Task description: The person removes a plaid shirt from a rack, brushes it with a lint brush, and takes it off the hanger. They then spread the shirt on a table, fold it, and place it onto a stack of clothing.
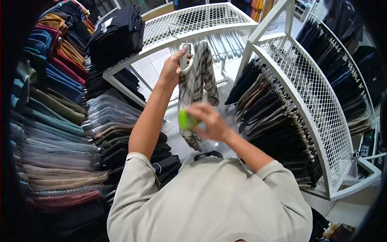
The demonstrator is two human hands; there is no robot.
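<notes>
A plaid shirt (196, 76) in grey, brown and white hangs in front of me from a hanger. My left hand (177, 64) is closed at its collar, gripping the shirt near the hanger's hook. Lower down, my right hand (207, 121), blurred by motion, is closed on a bright green object (186, 119) in front of the shirt's lower part. What the green object is cannot be made out. The shirt's hem hangs below it, over the tiled floor.
A white mesh-topped rack (197, 20) stands ahead, with folded black clothes (117, 34) on its left end. Stacked and hung trousers (64, 141) fill the left side. On the right, a white mesh rack (310, 92) holds hanging dark trousers (274, 121).
</notes>
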